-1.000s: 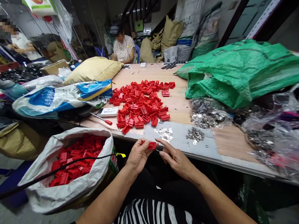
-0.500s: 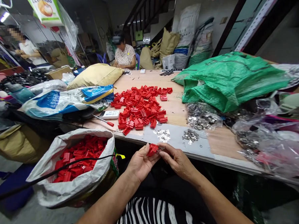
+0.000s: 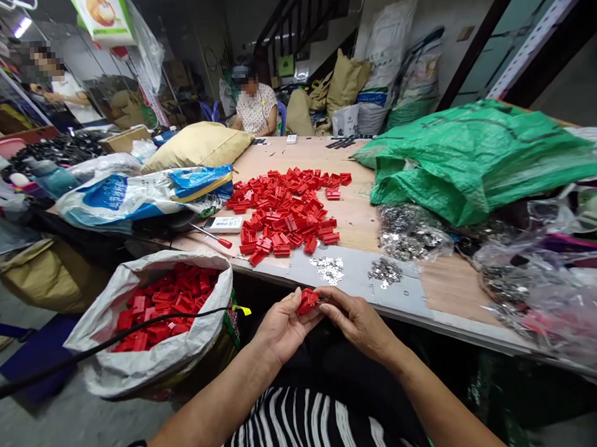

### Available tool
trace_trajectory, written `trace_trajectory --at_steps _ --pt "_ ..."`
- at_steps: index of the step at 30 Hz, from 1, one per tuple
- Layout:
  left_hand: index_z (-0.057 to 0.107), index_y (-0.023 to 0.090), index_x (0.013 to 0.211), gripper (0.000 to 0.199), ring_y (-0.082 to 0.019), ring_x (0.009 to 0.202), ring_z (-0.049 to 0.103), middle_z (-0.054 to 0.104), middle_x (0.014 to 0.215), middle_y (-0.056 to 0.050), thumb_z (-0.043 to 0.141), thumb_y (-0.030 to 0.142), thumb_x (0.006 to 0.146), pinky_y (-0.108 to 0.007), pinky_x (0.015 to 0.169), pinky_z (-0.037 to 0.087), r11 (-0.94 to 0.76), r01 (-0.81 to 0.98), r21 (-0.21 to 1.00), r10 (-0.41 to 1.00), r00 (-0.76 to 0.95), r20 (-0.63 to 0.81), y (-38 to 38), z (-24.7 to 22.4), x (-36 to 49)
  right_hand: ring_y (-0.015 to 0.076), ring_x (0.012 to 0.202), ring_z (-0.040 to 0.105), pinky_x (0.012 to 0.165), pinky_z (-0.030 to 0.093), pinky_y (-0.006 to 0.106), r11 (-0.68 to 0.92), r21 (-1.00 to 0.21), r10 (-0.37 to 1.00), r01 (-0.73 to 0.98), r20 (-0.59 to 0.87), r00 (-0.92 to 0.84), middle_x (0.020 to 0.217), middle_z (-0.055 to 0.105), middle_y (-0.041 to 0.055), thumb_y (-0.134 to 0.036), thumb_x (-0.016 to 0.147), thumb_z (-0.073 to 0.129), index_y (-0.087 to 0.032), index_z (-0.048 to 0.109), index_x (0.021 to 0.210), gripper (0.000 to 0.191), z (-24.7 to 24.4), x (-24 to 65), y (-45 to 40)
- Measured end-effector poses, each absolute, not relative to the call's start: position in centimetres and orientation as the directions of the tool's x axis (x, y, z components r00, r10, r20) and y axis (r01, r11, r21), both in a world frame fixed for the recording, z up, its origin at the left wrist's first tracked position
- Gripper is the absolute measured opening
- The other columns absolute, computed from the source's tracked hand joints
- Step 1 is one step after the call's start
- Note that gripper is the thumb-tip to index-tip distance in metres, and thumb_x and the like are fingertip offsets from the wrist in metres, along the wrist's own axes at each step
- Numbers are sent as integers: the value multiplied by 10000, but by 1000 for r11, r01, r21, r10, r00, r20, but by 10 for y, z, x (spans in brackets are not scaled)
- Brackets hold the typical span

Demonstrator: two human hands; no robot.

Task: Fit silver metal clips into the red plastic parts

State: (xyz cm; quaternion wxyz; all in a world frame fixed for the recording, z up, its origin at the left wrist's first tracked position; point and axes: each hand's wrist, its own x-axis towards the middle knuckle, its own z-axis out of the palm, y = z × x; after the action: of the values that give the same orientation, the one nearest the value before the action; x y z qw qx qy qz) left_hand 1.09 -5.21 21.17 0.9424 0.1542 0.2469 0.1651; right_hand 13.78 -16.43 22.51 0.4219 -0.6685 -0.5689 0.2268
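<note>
left hand (image 3: 282, 328): pinching red piece (image 3: 306, 301) | right hand (image 3: 357, 319): thumb-forefinger gap narrower than earlier, hold unclear

The counter (image 3: 362, 213) has a heap of red plastic pieces (image 3: 289, 217) over its middle, down toward the near edge. A grey sheet (image 3: 354, 282) along that edge carries two piles of metal bits (image 3: 329, 270). I see a screwdriver (image 3: 224, 243) and white box (image 3: 227, 224) toward the left, a green sack (image 3: 475, 157) rightward, black strips (image 3: 343, 142) by the far edge.
</note>
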Motion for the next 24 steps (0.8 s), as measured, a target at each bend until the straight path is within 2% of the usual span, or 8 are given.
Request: trace_trajectory --at_steps 2,6,8,12,15,17,21,24 --pt "631 91 868 139 -184 799 705 713 841 -81 569 213 890 -422 992 481 893 -227 388 386 829 -404 -53 210 9 203 923 635 824 485 308 8 -833 944 553 189 271 1055 677 60 -365 964 447 -245 593 1171 280 223 137 -163" --pt "623 105 833 93 -197 811 707 718 847 -86 621 196 851 -426 987 475 889 -224 400 393 823 -410 -56 206 6 182 746 618 711 492 277 -15 -866 914 500 191 359 779 655 36 -418 972 392 -205 657 996 340 219 136 -160" --pt "622 106 827 90 -199 821 706 720 849 -88 623 194 849 -425 981 476 891 -234 390 395 822 -409 -58 205 6 175 716 600 683 483 266 -27 -878 907 478 180 382 712 619 19 -425 969 392 -201 655 964 345 218 135 -159" --pt "607 115 798 69 -185 790 700 708 805 -70 625 166 841 -380 902 515 891 -262 371 408 820 -402 -58 203 8 157 705 561 664 457 253 -27 -884 914 467 167 369 762 606 5 -426 932 485 -207 617 999 264 214 131 -159" --pt "575 140 756 104 -137 736 676 681 766 -23 671 140 796 -280 762 531 877 -295 380 444 802 -400 -57 202 8 132 583 461 554 398 238 -66 -866 907 496 155 391 668 519 -38 -423 846 629 -215 575 1017 274 206 128 -158" --pt "545 150 714 178 -110 693 652 659 737 -1 717 160 757 -240 708 515 865 -303 400 461 794 -396 -58 201 7 126 551 414 524 366 238 -75 -857 903 510 159 399 629 462 -55 -407 834 646 -221 554 1019 278 201 126 -156" --pt "511 156 678 277 -103 670 627 641 716 5 775 232 707 -224 681 492 837 -299 458 486 792 -370 -56 201 1 132 581 430 541 374 244 -37 -860 913 509 178 368 664 478 -41 -387 854 620 -223 538 1037 258 197 122 -151" --pt "557 160 744 233 -106 687 624 650 752 0 764 266 724 -229 686 489 817 -324 476 514 783 -350 -52 202 -4 131 596 437 543 379 238 1 -865 920 502 198 339 690 490 -32 -378 851 620 -218 543 983 221 203 121 -146"
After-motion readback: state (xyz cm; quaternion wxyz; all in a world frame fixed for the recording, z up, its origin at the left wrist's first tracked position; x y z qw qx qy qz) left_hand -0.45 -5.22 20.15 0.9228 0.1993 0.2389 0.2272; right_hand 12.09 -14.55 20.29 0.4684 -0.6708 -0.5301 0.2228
